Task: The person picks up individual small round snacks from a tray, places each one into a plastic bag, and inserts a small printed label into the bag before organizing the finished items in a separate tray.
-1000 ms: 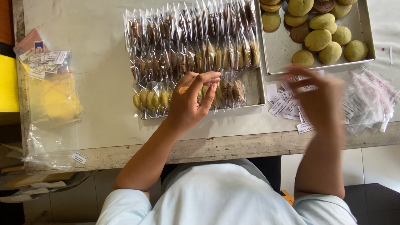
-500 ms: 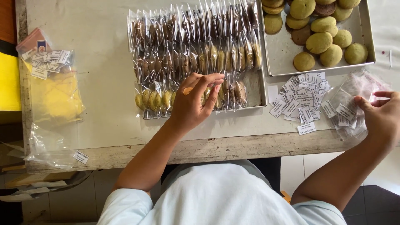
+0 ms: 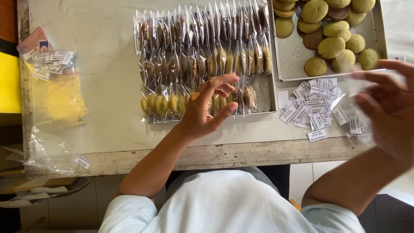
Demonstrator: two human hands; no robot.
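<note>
Grip first: left hand pinching a small orange-tan piece between thumb and forefinger, remaining fingers fanned out above the near row of wrapped cookies. Right hand raised off to the right, blurred, fingers spread around a clear plastic sleeve; cannot tell whether actually pinched or only touched.

Largest to smallest:

Pale grey worktop with a worn, chipped front edge, filling most of the view.

Shallow metal tray at centre, packed with rows of cookies sealed in clear wrappers: darker brown ones at the far end, tan in the middle, yellowish ones nearest the body. Left hand hovering just over the near right corner of those rows.

Second metal tray at upper right, just beside the first, carrying loose unwrapped cookies, mostly greenish with a few brown.

Clear plastic bag with yellow contents lying at the left edge of the worktop, well apart from both hands, with a bundle of small white labels inside its top end.

Heap of small white paper labels on the worktop below the second tray, between the two hands and nearer the right one.

Single stray label near the front left edge.
</note>
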